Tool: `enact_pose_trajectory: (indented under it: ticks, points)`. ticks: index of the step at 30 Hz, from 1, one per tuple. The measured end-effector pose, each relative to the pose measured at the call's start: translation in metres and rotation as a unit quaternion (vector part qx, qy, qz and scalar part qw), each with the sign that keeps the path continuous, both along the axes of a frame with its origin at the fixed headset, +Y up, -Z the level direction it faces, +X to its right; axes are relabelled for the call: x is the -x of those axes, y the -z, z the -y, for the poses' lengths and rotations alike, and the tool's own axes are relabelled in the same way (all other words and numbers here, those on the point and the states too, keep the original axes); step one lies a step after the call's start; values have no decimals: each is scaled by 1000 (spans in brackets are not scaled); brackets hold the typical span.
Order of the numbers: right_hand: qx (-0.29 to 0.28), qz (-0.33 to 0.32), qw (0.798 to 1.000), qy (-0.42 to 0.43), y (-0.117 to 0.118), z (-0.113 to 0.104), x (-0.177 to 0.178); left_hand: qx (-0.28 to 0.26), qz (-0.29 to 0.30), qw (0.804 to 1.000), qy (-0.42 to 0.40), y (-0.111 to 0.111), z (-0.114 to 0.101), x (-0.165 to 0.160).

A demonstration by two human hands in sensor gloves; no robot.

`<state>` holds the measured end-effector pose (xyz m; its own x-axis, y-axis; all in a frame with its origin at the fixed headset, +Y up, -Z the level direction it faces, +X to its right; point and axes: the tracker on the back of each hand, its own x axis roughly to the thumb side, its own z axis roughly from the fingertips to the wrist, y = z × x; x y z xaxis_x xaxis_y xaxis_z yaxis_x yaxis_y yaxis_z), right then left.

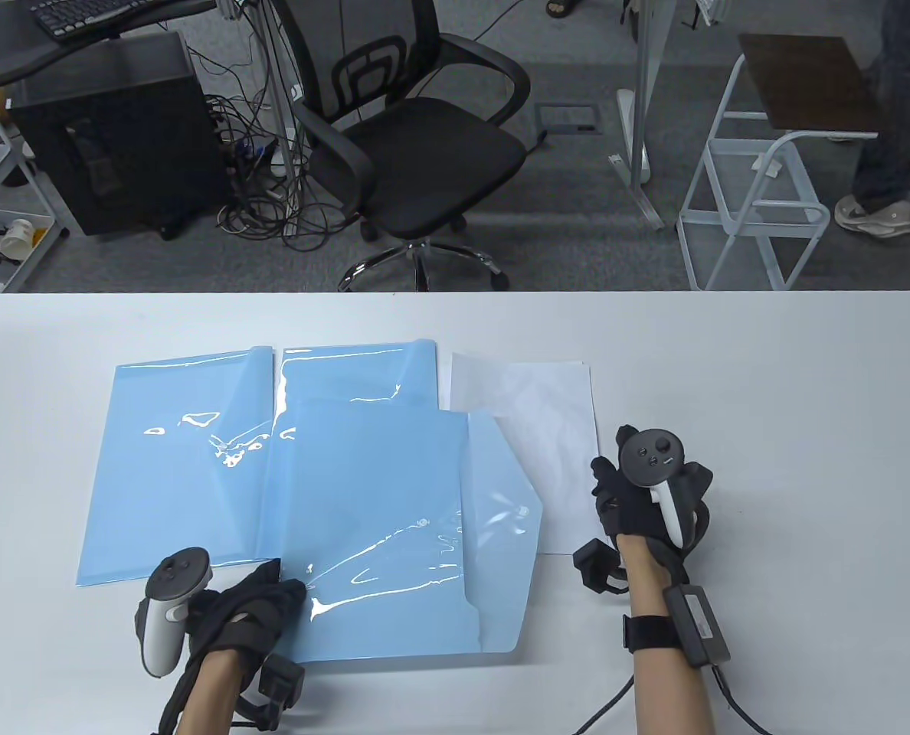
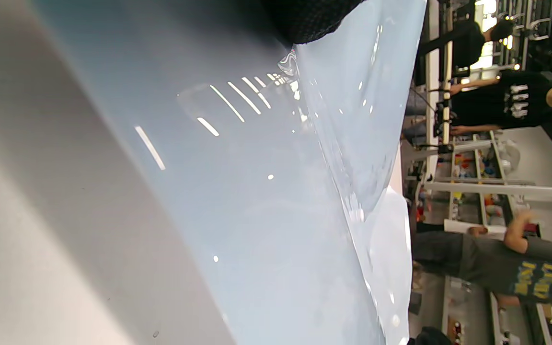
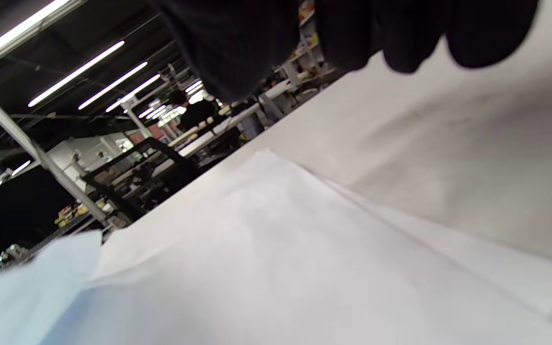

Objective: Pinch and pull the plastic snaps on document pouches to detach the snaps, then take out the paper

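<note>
Three light-blue plastic document pouches lie on the white table [image 1: 769, 383]. The nearest pouch [image 1: 394, 528] overlaps the others, and its flap [image 1: 505, 498] is folded open to the right. My left hand [image 1: 286, 589] rests on this pouch's near left corner; a fingertip [image 2: 314, 19] touches its glossy surface [image 2: 266, 201]. White paper sheets [image 1: 531, 429] lie to the right of the pouches, partly under the open flap. My right hand [image 1: 604, 478] sits at the paper's right edge, its fingers [image 3: 400, 33] hanging loosely above the paper [image 3: 266, 249] and holding nothing.
A second pouch [image 1: 187, 459] lies at the left and a third [image 1: 348, 375] behind. Beyond the table's far edge stand an office chair [image 1: 417, 145], a computer tower [image 1: 118, 130] and a white cart [image 1: 761, 176]. Glove cables [image 1: 608, 697] trail off the near edge.
</note>
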<state>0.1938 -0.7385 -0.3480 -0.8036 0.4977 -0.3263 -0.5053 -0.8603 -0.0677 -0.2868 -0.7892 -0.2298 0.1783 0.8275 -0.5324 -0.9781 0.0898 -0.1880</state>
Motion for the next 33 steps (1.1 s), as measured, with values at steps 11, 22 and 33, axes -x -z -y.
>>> enact_pose_trajectory:
  ticks: [11,22,33]
  points:
    - [103,-173,979,-22,-31,15,39,-12,3,1000,8,-1,2,-1]
    - [103,-251,961,59,-42,10,73,-7,7,1000,30,0,5,-3]
    - [109,-315,942,32,-50,8,134,-5,11,999,46,1,7,-5]
